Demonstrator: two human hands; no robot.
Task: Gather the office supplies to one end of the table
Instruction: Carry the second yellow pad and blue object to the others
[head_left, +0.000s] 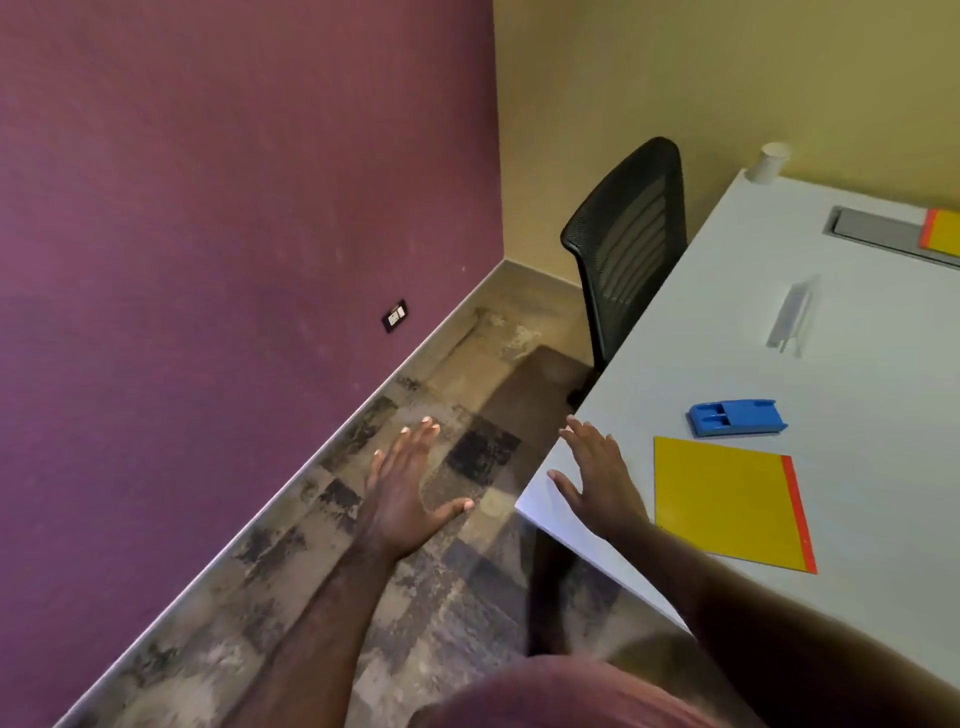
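A white table (857, 374) fills the right side. On its near corner lies a yellow notepad with a red edge (727, 501). Just beyond it sits a blue stapler (735, 417). Farther back lies a clear plastic ruler-like item (789, 317). A second yellow pad with a red edge (943, 234) shows at the right border. My right hand (597, 478) hovers flat over the table's near corner, fingers spread, left of the notepad and holding nothing. My left hand (405, 483) is spread open over the floor, off the table.
A white paper cup (769, 162) stands at the table's far corner. A grey cable tray (872, 228) is set into the tabletop. A black mesh chair (628, 249) is pushed against the table's left edge. The purple wall on the left has a socket (395, 315).
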